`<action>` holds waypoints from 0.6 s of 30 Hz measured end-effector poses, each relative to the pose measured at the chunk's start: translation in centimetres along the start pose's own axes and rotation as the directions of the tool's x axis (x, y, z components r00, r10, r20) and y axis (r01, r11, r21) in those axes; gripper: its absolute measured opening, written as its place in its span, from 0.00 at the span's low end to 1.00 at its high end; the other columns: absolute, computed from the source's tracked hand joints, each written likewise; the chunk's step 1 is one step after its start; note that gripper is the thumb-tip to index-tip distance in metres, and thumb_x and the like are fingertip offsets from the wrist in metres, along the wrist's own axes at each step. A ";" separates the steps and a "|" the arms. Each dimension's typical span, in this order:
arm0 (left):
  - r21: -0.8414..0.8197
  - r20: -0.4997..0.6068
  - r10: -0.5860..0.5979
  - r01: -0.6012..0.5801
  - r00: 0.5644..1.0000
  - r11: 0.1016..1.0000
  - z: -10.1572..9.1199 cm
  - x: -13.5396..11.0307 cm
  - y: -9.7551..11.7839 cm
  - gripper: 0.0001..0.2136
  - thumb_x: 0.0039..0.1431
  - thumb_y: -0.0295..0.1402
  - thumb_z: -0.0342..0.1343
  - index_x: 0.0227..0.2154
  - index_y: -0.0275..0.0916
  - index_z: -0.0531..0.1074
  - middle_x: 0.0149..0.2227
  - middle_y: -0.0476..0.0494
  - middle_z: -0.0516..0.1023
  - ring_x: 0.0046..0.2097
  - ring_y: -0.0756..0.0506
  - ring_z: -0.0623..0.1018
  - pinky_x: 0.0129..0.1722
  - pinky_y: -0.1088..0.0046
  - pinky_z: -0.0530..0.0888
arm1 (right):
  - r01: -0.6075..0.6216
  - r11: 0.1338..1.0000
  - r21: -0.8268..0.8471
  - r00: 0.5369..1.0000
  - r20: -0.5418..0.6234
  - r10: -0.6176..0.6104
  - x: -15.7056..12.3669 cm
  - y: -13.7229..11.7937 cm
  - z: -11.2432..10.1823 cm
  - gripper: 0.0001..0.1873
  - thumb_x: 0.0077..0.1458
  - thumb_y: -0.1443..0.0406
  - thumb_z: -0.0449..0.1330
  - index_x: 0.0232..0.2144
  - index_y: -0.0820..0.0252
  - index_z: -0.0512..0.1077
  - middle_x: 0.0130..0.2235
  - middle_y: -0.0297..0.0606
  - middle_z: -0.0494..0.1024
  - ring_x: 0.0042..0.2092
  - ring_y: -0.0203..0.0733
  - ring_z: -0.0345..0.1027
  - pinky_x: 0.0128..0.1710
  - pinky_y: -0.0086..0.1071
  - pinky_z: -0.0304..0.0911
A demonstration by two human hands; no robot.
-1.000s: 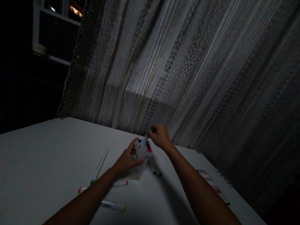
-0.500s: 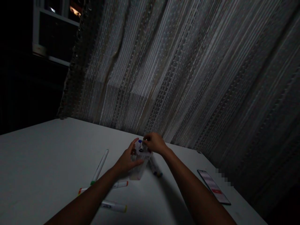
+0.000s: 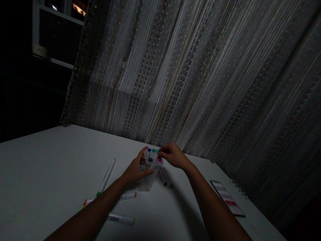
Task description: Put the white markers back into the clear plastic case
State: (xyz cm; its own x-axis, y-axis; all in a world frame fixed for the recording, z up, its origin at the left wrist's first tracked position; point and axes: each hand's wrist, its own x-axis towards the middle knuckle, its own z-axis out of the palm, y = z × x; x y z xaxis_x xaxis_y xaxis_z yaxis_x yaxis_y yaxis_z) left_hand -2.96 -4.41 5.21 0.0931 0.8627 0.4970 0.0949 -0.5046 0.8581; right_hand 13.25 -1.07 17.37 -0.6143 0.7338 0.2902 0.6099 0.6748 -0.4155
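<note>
My left hand (image 3: 135, 171) is wrapped round a clear plastic marker case (image 3: 145, 182), thumb across its near side. Several markers stand in the case, their ends showing at the top: a blue-ended marker (image 3: 149, 150), a green-ended marker (image 3: 153, 150), a light-blue-ended marker (image 3: 157, 151), a black-ended marker (image 3: 150, 159) and a pink-ended marker (image 3: 159, 159). My right hand (image 3: 172, 155) is at the case's upper right corner, fingers curled together beside the light-blue and pink ends. What lies between its fingertips is hidden.
Loose markers lie on the white table (image 3: 60, 167): a green-ended marker (image 3: 106, 177), an orange-ended marker (image 3: 129, 195), a yellow-ended marker (image 3: 121, 219), and others (image 3: 165, 177) right of the case. A phone (image 3: 227, 197) lies at right. A curtain (image 3: 160, 77) hangs behind.
My right hand has shifted a little right along the case top, uncovering the green, light-blue and pink marker ends. My left hand keeps its hold on the case.
</note>
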 end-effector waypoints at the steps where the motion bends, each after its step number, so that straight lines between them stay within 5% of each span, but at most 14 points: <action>1: -0.001 0.001 0.003 -0.003 1.000 1.000 0.0 0.0 0.0 0.44 0.44 0.39 0.62 0.59 0.36 0.40 0.52 0.35 0.65 0.48 0.42 0.70 0.49 0.65 0.66 | -0.001 0.999 0.038 1.000 -0.002 0.001 -0.3 0.4 0.4 0.08 0.48 0.65 0.57 0.21 0.63 0.73 0.21 0.32 0.70 0.25 0.32 0.61 0.24 0.25 0.51; 6: 0.008 0.002 0.005 -0.005 1.000 1.000 0.0 0.0 0.1 0.44 0.44 0.38 0.62 0.59 0.37 0.41 0.53 0.34 0.63 0.49 0.41 0.70 0.50 0.63 0.66 | -0.005 0.948 0.319 0.974 -0.215 0.078 -1.5 1.7 3.0 0.12 0.48 0.60 0.56 0.32 0.64 0.72 0.22 0.33 0.70 0.24 0.34 0.61 0.24 0.26 0.54; 10: -0.009 0.017 -0.004 0.004 1.000 1.000 -0.1 -0.1 0.2 0.45 0.45 0.38 0.62 0.60 0.36 0.39 0.52 0.34 0.65 0.50 0.41 0.70 0.50 0.64 0.66 | 0.056 0.824 0.563 0.896 -0.393 0.208 -1.6 2.4 5.5 0.19 0.50 0.52 0.52 0.25 0.62 0.68 0.20 0.30 0.64 0.21 0.32 0.56 0.21 0.26 0.53; 15: -0.015 0.036 -0.024 0.024 0.999 1.000 -0.3 0.0 0.3 0.45 0.45 0.40 0.61 0.61 0.37 0.40 0.54 0.35 0.65 0.52 0.41 0.69 0.50 0.66 0.67 | 0.002 0.618 0.786 0.803 -0.370 0.468 -0.8 4.5 10.0 0.28 0.48 0.43 0.47 0.25 0.62 0.67 0.19 0.30 0.63 0.20 0.32 0.55 0.18 0.26 0.50; 18: 0.015 0.012 -0.037 0.037 0.999 0.999 -0.4 0.1 0.0 0.44 0.44 0.40 0.61 0.60 0.37 0.42 0.55 0.35 0.63 0.53 0.40 0.69 0.51 0.64 0.66 | 0.007 0.656 0.755 0.766 -0.426 0.481 -1.1 6.0 12.7 0.28 0.51 0.43 0.44 0.23 0.61 0.67 0.18 0.30 0.62 0.20 0.34 0.55 0.19 0.27 0.51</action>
State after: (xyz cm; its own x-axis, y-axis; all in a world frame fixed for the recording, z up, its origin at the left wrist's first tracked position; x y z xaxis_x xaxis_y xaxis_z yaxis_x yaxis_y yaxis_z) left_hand -3.35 -4.32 5.33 0.1015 0.8804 0.4633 0.1131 -0.4729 0.8738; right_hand 11.19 1.21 3.59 0.0360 0.9204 0.3892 0.0173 0.3889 -0.9211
